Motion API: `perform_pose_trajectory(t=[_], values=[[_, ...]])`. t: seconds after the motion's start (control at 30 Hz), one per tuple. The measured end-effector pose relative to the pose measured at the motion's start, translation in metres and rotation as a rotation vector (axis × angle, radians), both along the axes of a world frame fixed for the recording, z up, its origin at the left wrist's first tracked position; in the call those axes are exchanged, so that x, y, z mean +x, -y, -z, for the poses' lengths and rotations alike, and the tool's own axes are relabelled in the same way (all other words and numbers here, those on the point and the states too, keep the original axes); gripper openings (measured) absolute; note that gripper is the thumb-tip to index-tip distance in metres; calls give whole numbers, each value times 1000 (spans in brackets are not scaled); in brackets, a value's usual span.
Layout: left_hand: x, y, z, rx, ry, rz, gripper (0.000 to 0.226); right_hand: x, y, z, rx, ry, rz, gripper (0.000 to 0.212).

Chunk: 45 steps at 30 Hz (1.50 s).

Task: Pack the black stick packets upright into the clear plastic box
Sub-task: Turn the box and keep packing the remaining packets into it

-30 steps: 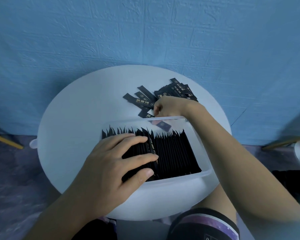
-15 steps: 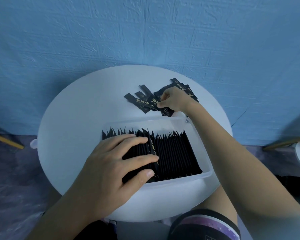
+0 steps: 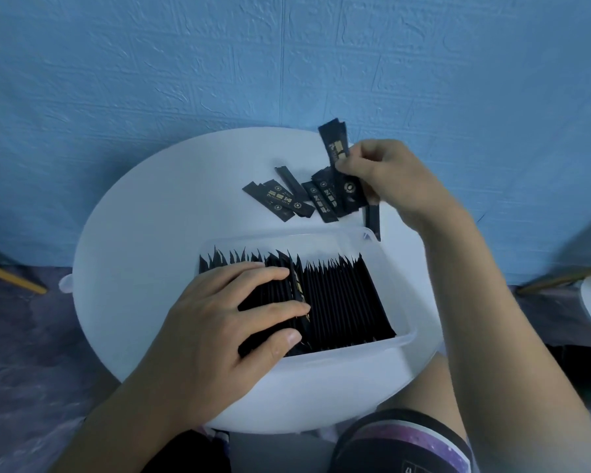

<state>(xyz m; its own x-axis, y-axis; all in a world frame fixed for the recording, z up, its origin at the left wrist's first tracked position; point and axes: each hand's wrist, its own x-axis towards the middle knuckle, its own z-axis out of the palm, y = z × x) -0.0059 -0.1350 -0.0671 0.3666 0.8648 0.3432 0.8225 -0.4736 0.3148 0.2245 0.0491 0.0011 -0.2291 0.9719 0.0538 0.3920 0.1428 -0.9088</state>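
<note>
A clear plastic box (image 3: 403,337) sits on the round white table (image 3: 144,213), packed with several black stick packets standing upright (image 3: 342,298). My left hand (image 3: 226,322) lies with straight fingers across the left part of that row, pressing the packets. Beyond the box, my right hand (image 3: 386,172) pinches a small bunch of black packets (image 3: 336,146) and holds it upright above the table. Several loose black packets (image 3: 287,199) lie flat just left of and below that hand.
A blue textured wall (image 3: 287,63) stands right behind the table. One packet (image 3: 372,218) hangs near the box's far right corner. Wooden legs (image 3: 11,278) show at the left and right edges. My knee in dark shorts (image 3: 406,442) is under the table's front edge.
My right hand has risen from the loose pile with a bunch of packets in its grip, moving up and right. My left hand has stayed on the packed row.
</note>
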Motion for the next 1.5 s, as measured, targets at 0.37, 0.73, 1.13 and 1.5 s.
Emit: perform_pose_trajectory(t=[0.37, 0.73, 1.13, 1.5], values=[[1, -1, 3, 49, 0, 5, 37, -21, 127, 26, -169, 398, -152, 25], [-1, -1, 5, 45, -2, 12, 38, -21, 125, 32, -211, 299, -171, 21], [-1, -1, 3, 48, -8, 14, 38, -19, 123, 38, -214, 240, -185, 10], [-2, -2, 1, 38, -61, 39, 39, -20, 117, 39, -224, 182, -194, 17]])
